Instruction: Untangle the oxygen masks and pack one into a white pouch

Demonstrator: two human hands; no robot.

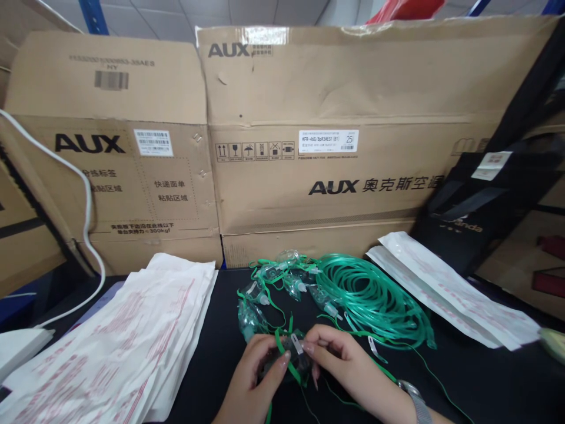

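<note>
Between my two hands, low in the middle, is a clear oxygen mask (302,366) with a green elastic strap (281,343) and a flat metal nose clip (296,344). My left hand (258,374) grips its left side, thumb on the front near the strap. Thumb and fingers of my right hand (338,356) pinch its right edge beside the clip. Much of the mask is hidden by my fingers. Just beyond lie several more clear green masks (251,318) with straps and white connectors. Coiled green tubing (366,294) lies behind my right hand.
A stack of white printed pouches (132,335) lies at the left, with more pouches (454,288) at the right. Large cardboard boxes (344,94) wall off the back of the black table (198,365). A white cable (90,206) hangs at the left; a black bag (468,206) stands at the right.
</note>
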